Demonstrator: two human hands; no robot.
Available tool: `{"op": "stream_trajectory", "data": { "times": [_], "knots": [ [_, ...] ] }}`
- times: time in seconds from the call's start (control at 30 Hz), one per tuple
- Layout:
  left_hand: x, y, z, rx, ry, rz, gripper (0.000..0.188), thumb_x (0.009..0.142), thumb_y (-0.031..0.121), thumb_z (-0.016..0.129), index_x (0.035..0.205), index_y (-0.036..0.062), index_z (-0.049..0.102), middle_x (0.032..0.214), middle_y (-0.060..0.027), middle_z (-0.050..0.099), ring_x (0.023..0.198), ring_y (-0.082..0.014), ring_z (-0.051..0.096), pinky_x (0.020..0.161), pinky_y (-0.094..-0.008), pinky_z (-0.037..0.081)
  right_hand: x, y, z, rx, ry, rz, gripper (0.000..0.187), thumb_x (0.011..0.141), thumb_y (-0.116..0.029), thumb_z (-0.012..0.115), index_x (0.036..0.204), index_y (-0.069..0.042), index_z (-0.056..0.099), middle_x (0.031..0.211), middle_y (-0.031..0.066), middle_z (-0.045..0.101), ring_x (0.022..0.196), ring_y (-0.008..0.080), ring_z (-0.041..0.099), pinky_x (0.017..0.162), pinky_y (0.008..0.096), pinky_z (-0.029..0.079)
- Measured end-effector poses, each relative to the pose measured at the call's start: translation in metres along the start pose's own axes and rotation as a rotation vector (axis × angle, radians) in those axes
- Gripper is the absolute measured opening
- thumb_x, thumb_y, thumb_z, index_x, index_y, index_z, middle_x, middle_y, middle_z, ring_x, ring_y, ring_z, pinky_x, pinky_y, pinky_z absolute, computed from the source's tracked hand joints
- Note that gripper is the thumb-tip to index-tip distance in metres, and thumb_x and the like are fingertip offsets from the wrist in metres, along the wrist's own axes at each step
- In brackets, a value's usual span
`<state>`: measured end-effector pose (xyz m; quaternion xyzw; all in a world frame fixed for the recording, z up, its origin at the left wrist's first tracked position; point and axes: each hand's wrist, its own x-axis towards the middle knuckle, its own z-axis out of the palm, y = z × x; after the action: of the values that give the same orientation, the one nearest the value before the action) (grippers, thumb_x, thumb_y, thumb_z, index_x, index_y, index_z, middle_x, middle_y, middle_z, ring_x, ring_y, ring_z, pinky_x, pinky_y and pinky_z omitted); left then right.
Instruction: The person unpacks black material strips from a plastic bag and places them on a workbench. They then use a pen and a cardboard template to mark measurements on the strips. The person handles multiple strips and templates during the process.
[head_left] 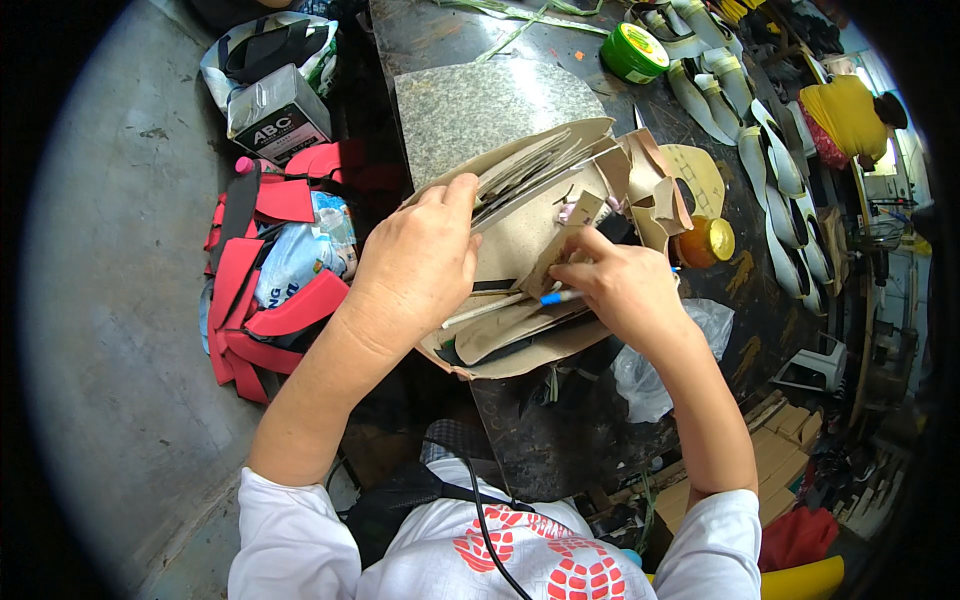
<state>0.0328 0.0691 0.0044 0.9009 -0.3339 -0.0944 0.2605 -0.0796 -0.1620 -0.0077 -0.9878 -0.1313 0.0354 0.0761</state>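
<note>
An open cardboard box [520,262] sits at the near left edge of the dark table, holding a stack of thin card pieces [535,172] along its far side. My left hand [420,245] closes over the left end of that stack and the box's rim. Inside the box, my right hand [622,290] has its fingertips pinched on a small brown cardboard piece [546,264]; some of the fingers are hidden. Below these fingers lies a pen with a blue end [560,297]. Curved card pieces [515,330] rest along the box's near side.
Behind the box lies a speckled board [490,100]. A jar with a yellow lid [706,242], a green tub [634,53] and a crumpled plastic bag [660,375] stand around it. Curved grey-green pieces [775,180] line the right. Red strips [285,310] pile up at left.
</note>
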Motion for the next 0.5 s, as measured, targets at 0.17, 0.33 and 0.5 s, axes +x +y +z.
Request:
{"op": "stream_trajectory", "data": {
  "times": [0.17,0.33,0.5],
  "knots": [
    [0.001,-0.002,0.006,0.001,0.028,0.023,0.048,0.091,0.011,0.067,0.135,0.0021,0.051,0.126,-0.026,0.065,0.105,-0.0466,0.067,0.089,-0.0522,0.055,-0.023,-0.002,0.005,0.031,0.048,-0.019,0.026,0.082,-0.014,0.067,0.105,-0.02,0.079,0.093,-0.0007,0.066,0.08,0.0218,0.072,0.07,0.035,0.057],
    [0.0,0.0,0.012,0.041,-0.035,-0.04,0.047,0.091,0.012,0.068,0.134,0.0028,0.051,0.12,-0.0245,0.067,0.103,-0.0459,0.067,0.087,-0.0526,0.056,-0.03,-0.001,0.012,0.066,0.045,0.02,0.03,0.078,-0.011,0.071,0.106,-0.019,0.079,0.104,-0.0008,0.072,0.085,0.0213,0.074,0.073,0.0336,0.059],
    [0.002,0.004,0.015,0.079,-0.03,-0.036,0.048,0.09,0.014,0.071,0.133,0.0035,0.053,0.116,-0.0224,0.068,0.099,-0.0454,0.068,0.084,-0.0515,0.057,-0.031,-0.002,0.01,0.065,0.03,0.051,0.033,0.076,-0.013,0.077,0.109,-0.017,0.078,0.11,-0.0011,0.073,0.086,0.022,0.074,0.074,0.034,0.06]
  ]
}}
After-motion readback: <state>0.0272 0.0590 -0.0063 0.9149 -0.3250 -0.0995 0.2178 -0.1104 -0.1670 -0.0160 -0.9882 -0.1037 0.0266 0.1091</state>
